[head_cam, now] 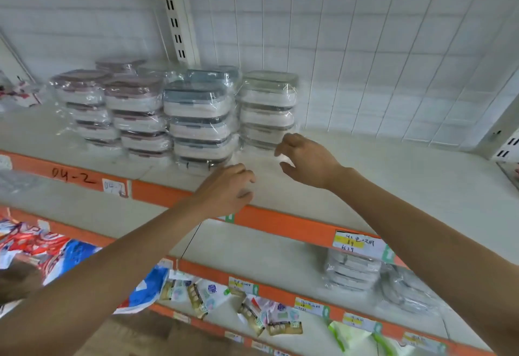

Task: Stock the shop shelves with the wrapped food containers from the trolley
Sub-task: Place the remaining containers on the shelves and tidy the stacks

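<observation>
Head view: film-wrapped stacks of food containers [196,122], with pink, blue-grey and pale green lids, stand side by side on the white shelf [393,175] with the orange front edge. The left hand [227,189] hovers just before the blue-grey stack, fingers loosely curled and empty; the right hand [306,159] reaches beside the green stack's base, fingers loosely spread, gripping nothing.

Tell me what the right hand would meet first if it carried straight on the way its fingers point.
Probably the wrapped stack of grey-lidded containers at the right end of the row. The right hand, open and holding nothing, has its fingers at the stack's lower right corner; from one view I cannot tell whether they already touch the wrap.
</observation>
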Available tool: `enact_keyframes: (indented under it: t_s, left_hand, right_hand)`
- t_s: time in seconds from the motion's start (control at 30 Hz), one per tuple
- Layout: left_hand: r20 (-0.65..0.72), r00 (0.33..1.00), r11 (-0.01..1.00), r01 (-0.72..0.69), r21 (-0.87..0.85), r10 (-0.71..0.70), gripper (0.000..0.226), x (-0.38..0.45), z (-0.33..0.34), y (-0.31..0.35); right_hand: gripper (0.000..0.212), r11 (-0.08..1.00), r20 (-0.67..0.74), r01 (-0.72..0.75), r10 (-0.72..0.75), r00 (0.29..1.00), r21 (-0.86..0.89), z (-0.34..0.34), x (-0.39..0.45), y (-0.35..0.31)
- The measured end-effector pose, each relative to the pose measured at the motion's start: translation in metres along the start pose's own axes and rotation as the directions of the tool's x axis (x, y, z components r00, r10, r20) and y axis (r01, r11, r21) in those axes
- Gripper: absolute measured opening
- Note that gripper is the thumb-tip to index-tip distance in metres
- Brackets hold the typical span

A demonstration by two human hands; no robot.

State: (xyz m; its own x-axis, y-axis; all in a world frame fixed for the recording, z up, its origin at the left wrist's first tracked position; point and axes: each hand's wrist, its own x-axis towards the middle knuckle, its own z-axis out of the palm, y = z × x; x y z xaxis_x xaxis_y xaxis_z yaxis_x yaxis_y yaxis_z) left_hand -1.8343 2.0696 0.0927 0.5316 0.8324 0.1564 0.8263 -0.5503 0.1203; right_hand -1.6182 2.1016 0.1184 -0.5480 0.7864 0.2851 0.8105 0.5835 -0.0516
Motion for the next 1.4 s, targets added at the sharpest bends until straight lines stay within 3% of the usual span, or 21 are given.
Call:
enact_keyframes:
  t_s: [0.1,0.2,0.4,0.63,0.77,0.9,1.0,1.13,1.23,1.4]
  left_hand:
    - [-0.067,0.998,1.000,0.001,-0.013,-0.002,0.029,-0.016,0.008,0.004]
    - [-0.147,0.989,0.999,-0.016,-0.028,0.012,0.023,-0.026,0.007,0.011]
    - [-0.124,0.978,0.985,-0.169,-0.020,0.165,0.038,-0.034,0.006,0.047]
    - [-0.158,0.939,0.937,-0.326,-0.124,0.306,0.030,-0.065,0.032,0.081]
    - [0.017,0.960,0.940,-0.272,-0.205,0.281,0.029,-0.099,0.067,0.089]
    - [0.243,0.936,0.955,-0.202,-0.219,0.253,0.036,-0.110,0.083,0.096]
    - [0.281,0.927,0.955,-0.189,-0.228,0.250,0.036,-0.105,0.093,0.107]
    - [0.355,0.899,0.961,-0.200,-0.190,0.257,0.038,-0.091,0.111,0.122]
    - [0.420,0.870,0.965,-0.214,-0.149,0.258,0.040,-0.074,0.126,0.128]
    - [0.431,0.879,0.977,-0.158,-0.140,0.204,0.041,-0.038,0.151,0.136]
  right_hand:
    - [0.033,0.998,0.095,-0.002,-0.003,0.995,0.055,0.020,-0.019,-0.003]
    - [0.032,0.990,0.089,-0.036,0.024,0.996,0.133,0.029,-0.035,-0.009]
    - [0.026,0.982,-0.051,-0.097,0.107,0.993,0.163,0.018,-0.082,-0.014]
    - [0.027,0.963,-0.222,-0.223,0.253,0.941,0.151,0.018,-0.154,-0.048]
    - [0.023,0.976,-0.149,-0.204,0.213,0.966,0.074,0.046,-0.195,-0.081]
    - [0.025,0.916,0.042,-0.381,0.379,0.925,0.125,0.079,-0.242,-0.099]
    - [0.036,0.852,0.146,-0.514,0.498,0.855,0.099,0.093,-0.268,-0.093]
    - [0.041,0.758,0.168,-0.641,0.621,0.765,0.120,0.108,-0.279,-0.075]
    - [0.046,0.722,0.189,-0.683,0.659,0.728,0.112,0.121,-0.281,-0.058]
    - [0.052,0.683,0.196,-0.729,0.709,0.677,0.049,0.142,-0.277,-0.021]
